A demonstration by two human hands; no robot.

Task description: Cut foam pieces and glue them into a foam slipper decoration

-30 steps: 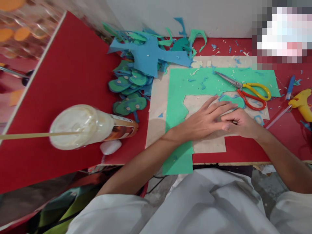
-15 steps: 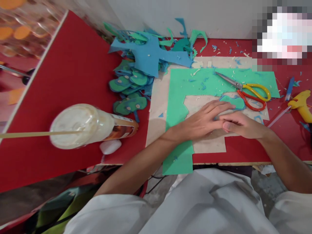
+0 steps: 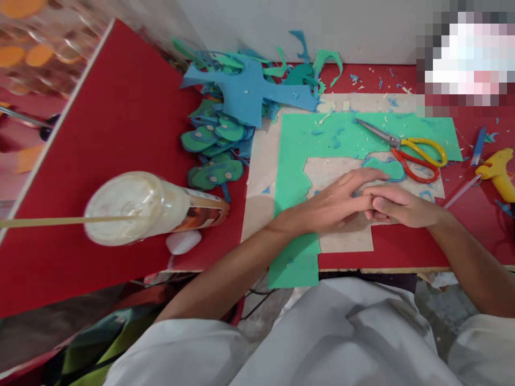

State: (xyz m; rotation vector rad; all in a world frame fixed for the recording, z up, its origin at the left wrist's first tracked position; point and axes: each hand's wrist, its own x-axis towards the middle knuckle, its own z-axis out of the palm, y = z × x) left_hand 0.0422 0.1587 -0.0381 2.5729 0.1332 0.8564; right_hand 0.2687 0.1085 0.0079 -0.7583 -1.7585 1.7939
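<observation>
My left hand (image 3: pixel 336 201) lies flat on the beige board (image 3: pixel 346 236), fingers stretched toward a small green foam sole with a blue edge (image 3: pixel 386 167). My right hand (image 3: pixel 398 206) rests beside it with fingers curled together, its tips touching the left hand's fingers. What sits under the fingertips is hidden. A green foam sheet (image 3: pixel 293 161) with a cut-out lies under and around both hands.
Yellow and red scissors (image 3: pixel 418 153) lie on the green sheet. A yellow glue gun (image 3: pixel 499 169) is at the right. Finished foam sandals (image 3: pixel 213 145) and blue scraps (image 3: pixel 249 88) pile up at the back. A glue bottle with a stick (image 3: pixel 140 206) stands left.
My right hand has uncurled a little and slid left against the left hand's fingers. The left hand's fingers drew closer together. Nothing else has moved.
</observation>
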